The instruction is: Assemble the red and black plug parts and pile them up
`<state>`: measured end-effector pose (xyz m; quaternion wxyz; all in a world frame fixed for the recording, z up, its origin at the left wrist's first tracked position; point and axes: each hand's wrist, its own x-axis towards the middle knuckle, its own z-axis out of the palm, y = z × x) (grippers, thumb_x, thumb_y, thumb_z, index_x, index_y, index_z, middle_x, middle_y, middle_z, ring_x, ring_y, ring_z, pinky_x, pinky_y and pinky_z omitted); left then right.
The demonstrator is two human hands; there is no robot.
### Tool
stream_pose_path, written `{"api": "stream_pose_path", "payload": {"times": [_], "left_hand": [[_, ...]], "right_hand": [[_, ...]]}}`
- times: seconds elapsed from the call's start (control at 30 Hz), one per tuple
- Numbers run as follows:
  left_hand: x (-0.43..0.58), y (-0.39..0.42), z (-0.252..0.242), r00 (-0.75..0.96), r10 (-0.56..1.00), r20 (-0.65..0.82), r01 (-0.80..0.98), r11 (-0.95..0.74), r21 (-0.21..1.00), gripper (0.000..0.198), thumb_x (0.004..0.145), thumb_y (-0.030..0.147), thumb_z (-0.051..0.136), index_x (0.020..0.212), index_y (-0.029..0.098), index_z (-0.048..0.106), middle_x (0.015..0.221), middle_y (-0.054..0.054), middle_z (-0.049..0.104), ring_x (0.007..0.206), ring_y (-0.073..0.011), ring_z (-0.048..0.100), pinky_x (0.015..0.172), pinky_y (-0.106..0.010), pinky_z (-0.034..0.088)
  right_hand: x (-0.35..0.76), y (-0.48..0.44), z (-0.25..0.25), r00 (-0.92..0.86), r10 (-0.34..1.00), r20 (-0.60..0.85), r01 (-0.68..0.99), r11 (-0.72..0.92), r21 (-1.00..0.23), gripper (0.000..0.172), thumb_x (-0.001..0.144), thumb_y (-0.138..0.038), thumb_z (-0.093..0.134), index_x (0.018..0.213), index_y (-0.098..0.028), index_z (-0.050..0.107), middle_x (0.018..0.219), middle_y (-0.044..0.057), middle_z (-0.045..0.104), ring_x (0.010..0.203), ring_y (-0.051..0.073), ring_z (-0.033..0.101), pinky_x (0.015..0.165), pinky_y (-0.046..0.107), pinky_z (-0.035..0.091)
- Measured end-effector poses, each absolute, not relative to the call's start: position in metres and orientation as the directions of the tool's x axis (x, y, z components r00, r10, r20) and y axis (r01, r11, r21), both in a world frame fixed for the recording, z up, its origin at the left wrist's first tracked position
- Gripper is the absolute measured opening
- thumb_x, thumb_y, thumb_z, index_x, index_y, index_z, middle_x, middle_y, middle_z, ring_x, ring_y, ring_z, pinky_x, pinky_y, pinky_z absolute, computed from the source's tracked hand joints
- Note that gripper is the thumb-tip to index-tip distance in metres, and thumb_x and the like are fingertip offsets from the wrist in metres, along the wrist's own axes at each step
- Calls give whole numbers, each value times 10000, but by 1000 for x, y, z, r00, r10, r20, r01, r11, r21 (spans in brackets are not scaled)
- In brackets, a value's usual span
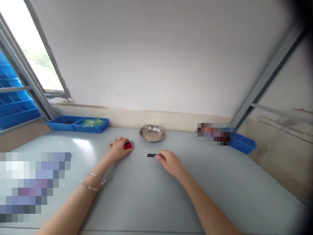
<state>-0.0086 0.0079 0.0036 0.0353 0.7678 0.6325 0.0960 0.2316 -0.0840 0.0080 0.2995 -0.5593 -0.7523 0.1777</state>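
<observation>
My left hand [119, 148] rests on the grey table [137, 192], its fingers curled over a red holder with several dark metal keys [128, 144] sticking out to the right. My right hand [168, 162] lies further right, fingers pinched on the end of a thin black stick-shaped tool [151, 155] that lies flat on the table and points left. Two bracelets circle my left wrist.
A round steel dish [152, 133] stands behind the hands near the wall. Two blue trays [78, 124] sit at the back left, one holding green items. Another blue tray [243, 143] is at the back right. Blue bins fill a rack at far left.
</observation>
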Motion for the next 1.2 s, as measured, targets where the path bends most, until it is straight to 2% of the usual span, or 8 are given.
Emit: {"api": "stream_pose_path", "payload": {"times": [0.27, 0.77, 1.0, 1.2], "left_hand": [[-2, 0, 9, 232, 972, 45, 948, -236, 212, 449, 689, 500, 481, 1036, 218, 528, 1110, -84, 527, 1030, -303, 425, 805, -431, 329], [3, -7, 8, 250, 965, 83, 944, -262, 200, 464, 709, 559, 440, 1028, 233, 528, 1067, -88, 540, 1018, -293, 434, 832, -436, 306], [4, -7, 8, 264, 957, 119, 936, -284, 208, 464, 731, 575, 418, 1017, 229, 533, 1058, -93, 543, 1012, -281, 437, 836, -436, 297], [5, -9, 9, 295, 932, 210, 914, -339, 223, 420, 771, 554, 387, 981, 237, 565, 1040, -83, 539, 999, -270, 442, 822, -421, 300]], "right_hand": [[232, -84, 7, -201, 944, 263, 725, 323, -608, 216, 818, -250, 444, 635, -167, 522, 582, -10, 486, 532, 97, 387, 501, 199, 260], [227, -88, 7, -213, 944, 251, 715, 326, -618, 209, 815, -255, 442, 641, -168, 519, 571, -19, 474, 523, 90, 375, 493, 195, 252], [225, -90, 10, -214, 950, 225, 723, 309, -617, 214, 815, -261, 439, 636, -172, 516, 567, -19, 474, 522, 94, 374, 493, 194, 250], [226, -89, 9, -222, 940, 261, 718, 338, -608, 214, 823, -262, 440, 651, -171, 530, 580, -14, 491, 530, 96, 387, 500, 196, 262]]}}
